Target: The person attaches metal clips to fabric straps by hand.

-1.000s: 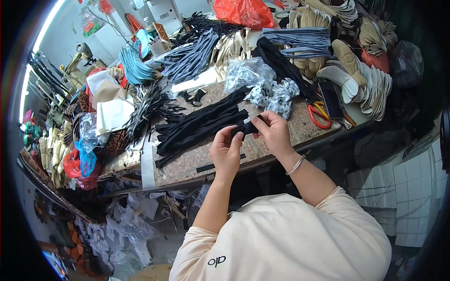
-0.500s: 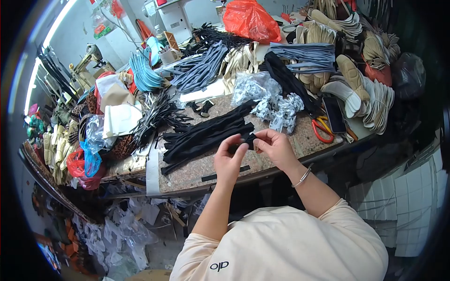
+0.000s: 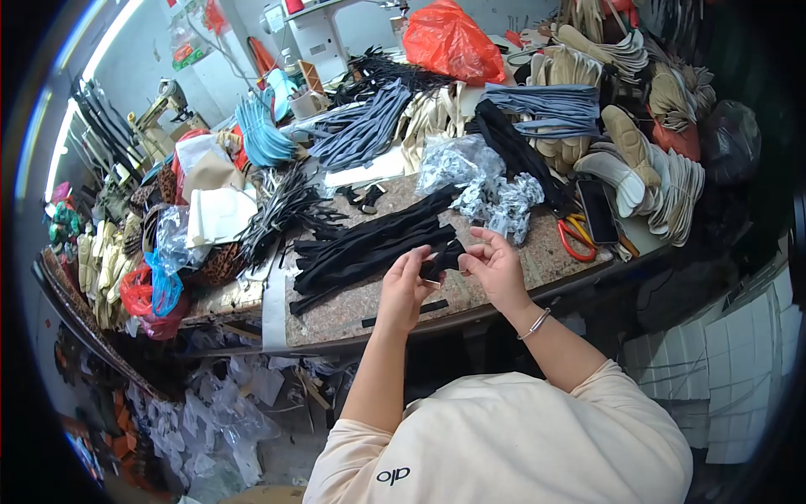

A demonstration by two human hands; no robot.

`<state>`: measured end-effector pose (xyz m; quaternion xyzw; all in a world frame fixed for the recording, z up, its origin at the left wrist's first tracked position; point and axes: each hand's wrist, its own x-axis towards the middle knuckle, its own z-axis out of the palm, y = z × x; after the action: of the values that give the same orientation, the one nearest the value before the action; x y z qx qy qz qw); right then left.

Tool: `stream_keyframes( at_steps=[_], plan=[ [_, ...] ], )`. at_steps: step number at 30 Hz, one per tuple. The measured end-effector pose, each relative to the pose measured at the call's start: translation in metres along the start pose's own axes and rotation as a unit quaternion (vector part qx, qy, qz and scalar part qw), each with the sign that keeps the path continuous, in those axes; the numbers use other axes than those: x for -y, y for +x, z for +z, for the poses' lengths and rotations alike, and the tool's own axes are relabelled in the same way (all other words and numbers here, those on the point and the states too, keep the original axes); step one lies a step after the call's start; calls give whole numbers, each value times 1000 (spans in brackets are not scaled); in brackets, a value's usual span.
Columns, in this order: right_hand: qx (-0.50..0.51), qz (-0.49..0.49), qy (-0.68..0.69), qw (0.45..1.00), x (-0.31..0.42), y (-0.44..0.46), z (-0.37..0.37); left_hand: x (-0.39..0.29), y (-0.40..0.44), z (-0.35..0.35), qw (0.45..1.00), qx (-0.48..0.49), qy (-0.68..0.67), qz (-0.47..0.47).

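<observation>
A small piece of black fabric (image 3: pixel 447 256) is stretched between my two hands above the front of the worktable. My left hand (image 3: pixel 405 287) pinches its left side, where a small pale edge shows near the fingertips. Thumb and index finger of my right hand (image 3: pixel 495 267) grip the other side, the remaining fingers loosely raised. Just behind my hands lies a pile of black fabric strips (image 3: pixel 361 248). One separate black strip (image 3: pixel 405 313) lies near the table's front edge, below my left hand.
Crumpled clear plastic (image 3: pixel 499 197) sits behind my right hand. Red-handled scissors (image 3: pixel 576 239) and a dark phone (image 3: pixel 596 208) lie to the right. Bundled blue-grey strips (image 3: pixel 361 126), beige padded pieces (image 3: pixel 630 143) and a red plastic bag (image 3: pixel 453 42) crowd the back.
My hands have moved slightly apart, and more of the black fabric shows between them. My left hand has turned and dropped a little; the right fingers have lifted.
</observation>
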<state>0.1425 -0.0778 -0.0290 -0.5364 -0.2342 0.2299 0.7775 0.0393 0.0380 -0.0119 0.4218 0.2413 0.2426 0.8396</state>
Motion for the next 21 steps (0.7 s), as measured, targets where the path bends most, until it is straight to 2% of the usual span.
stream_keyframes(
  at_steps=[2,6,7,9,11,12,16,17,18,19,20,21],
  plan=[
    [-7,1,22,1000,4,2,-5,1,1,4,999,6,-32,-4],
    [23,-22,-53,998,1,3,-4,15,5,-5,988,-52,72,124],
    [24,-20,-54,998,1,2,-1,18,5,-8,988,-54,72,123],
    [-5,-148,-191,970,6,-1,4,27,6,-9,979,-73,105,159],
    [-33,-271,-320,907,9,-3,7,33,6,-9,967,-90,139,194],
    [-33,-270,-321,907,7,-4,7,34,5,-9,967,-91,139,193],
    [-53,-447,-419,789,-5,-8,6,30,1,0,972,-115,109,176],
    [-49,-448,-419,788,-6,-7,5,30,2,-1,971,-117,106,178],
    [-47,-349,-320,880,-6,-5,3,29,4,-4,979,-96,94,155],
    [-43,-239,-212,946,-7,-4,2,27,6,-8,985,-74,82,132],
    [-40,-123,-99,987,-7,-1,0,25,9,-12,990,-51,71,109],
    [-36,-2,17,999,-7,0,-2,23,9,-14,994,-27,61,86]
  ],
)
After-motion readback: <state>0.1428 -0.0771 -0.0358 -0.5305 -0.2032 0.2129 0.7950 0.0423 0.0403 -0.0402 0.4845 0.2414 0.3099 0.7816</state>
